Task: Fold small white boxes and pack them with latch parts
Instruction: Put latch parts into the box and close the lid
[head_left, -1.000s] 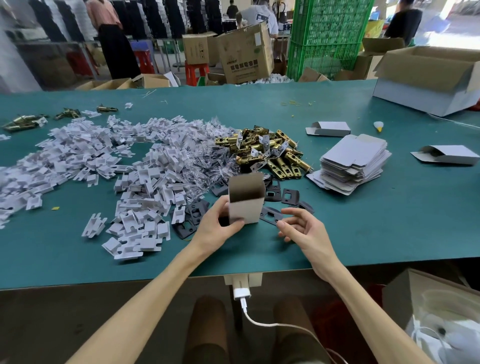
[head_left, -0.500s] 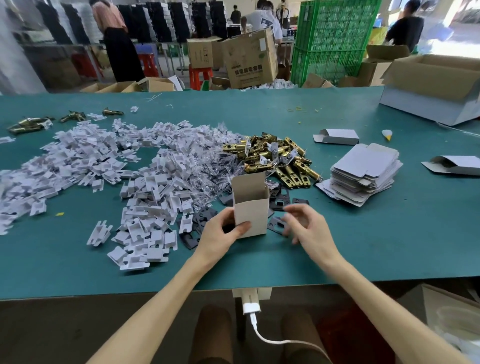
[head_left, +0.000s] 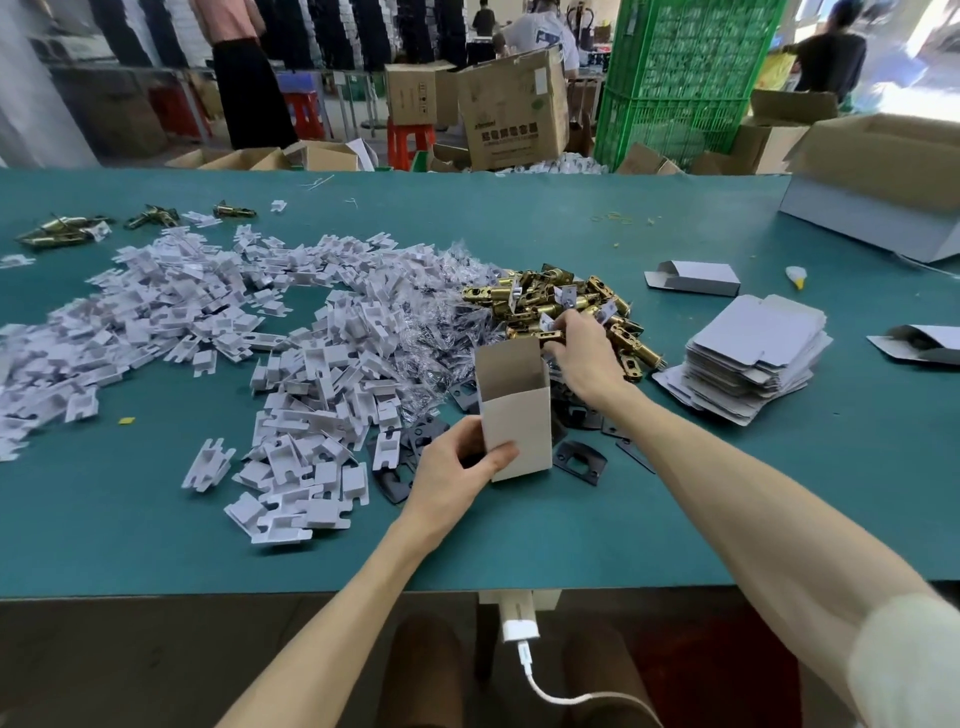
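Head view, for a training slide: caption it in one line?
Left hand holds an open white box upright; right hand reaches into the brass latch pile.

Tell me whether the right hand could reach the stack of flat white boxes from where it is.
Probably yes. The right hand, gripping a brass latch, has the stack of flat boxes just to its right, with only low loose latches between.

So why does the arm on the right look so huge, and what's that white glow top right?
Head view: the wide-angle lens stretches the frame's edges, hence the swollen right forearm; the glow is overexposed daylight; the box, left hand and right hand are sharp; far-left white pieces smear.
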